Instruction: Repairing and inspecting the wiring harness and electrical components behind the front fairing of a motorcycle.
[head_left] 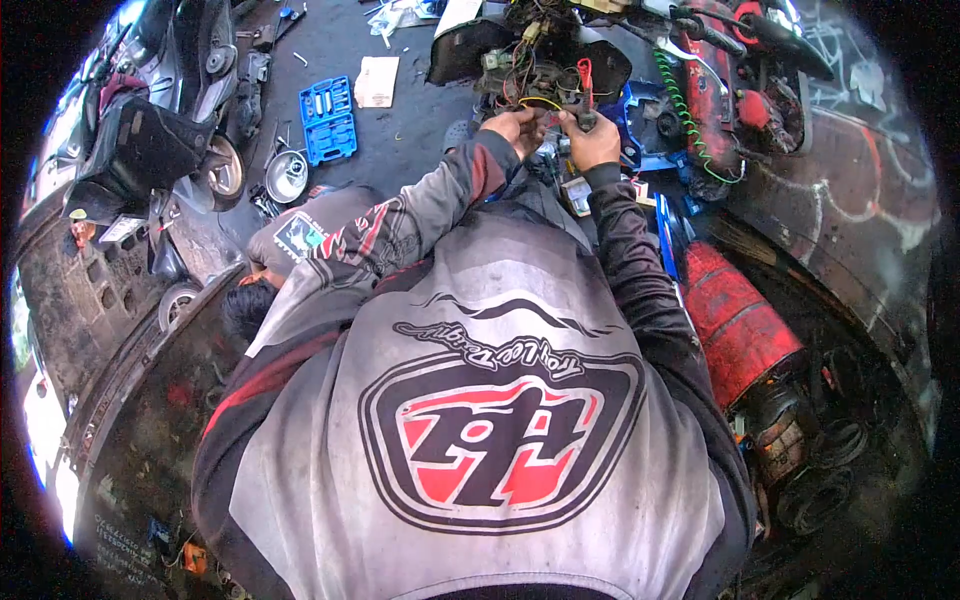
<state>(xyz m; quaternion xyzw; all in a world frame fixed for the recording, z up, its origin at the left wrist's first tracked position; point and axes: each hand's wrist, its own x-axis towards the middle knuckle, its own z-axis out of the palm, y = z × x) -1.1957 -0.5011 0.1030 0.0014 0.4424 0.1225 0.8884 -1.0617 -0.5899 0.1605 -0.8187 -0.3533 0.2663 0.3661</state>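
My left hand (pixel 516 130) is closed in a pinch at a bundle of thin wires, its fingertips beside a yellow wire (pixel 541 101) that arcs between my two hands. To its right, my right hand (pixel 594 140) is closed, thumb toward the wires. A red-handled tool (pixel 586 76) stands up from its fist; its exact kind is unclear. Both hands are at the opened front of a motorcycle (pixel 545 75), where loose wires and connectors show between dark plastic panels. The fingers partly hide what they grip.
Left on the floor lie a blue tool case (pixel 327 120), a cardboard piece (pixel 377 82) and a round headlamp (pixel 287 176). Another person (pixel 300 235) crouches at my left. A red drum (pixel 735 310) stands right, below a green coiled hose (pixel 683 110). A black scooter (pixel 140 140) is far left.
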